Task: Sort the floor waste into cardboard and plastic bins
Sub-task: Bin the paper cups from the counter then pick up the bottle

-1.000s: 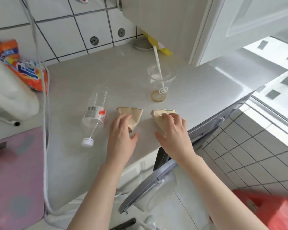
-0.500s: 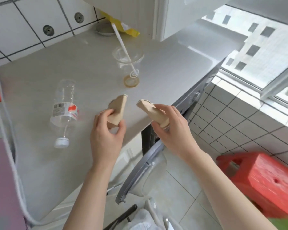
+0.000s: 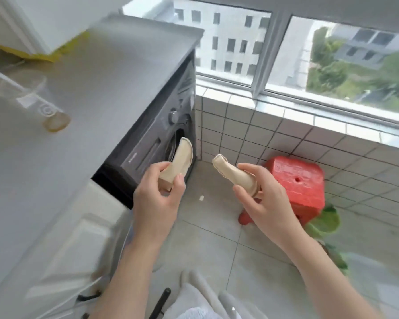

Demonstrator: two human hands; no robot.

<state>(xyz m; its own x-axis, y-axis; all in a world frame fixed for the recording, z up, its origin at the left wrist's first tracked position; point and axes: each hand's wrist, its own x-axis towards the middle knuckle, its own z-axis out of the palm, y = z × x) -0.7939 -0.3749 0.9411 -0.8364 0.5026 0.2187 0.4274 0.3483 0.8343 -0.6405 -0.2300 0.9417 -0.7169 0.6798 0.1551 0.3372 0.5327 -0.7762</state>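
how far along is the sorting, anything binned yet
Done: nothing visibly binned; no cardboard or plastic bin is in view. In hand: the left hand has a grip on one flattened paper cup and the right hand on another squashed cup, both held over the floor beside the washing machine. Left: dropping these in the cardboard bin, and the clear plastic cup with its straw on the counter.

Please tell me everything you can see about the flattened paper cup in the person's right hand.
The flattened paper cup is pale beige and looks like thin card, crushed flat with a creased, rolled rim at its free end. It is held in the air above the floor tiles, tilted, with the rim pointing up and to the left. The right hand pinches its lower end between thumb and fingers. It touches nothing else and stays apart from the other cup.
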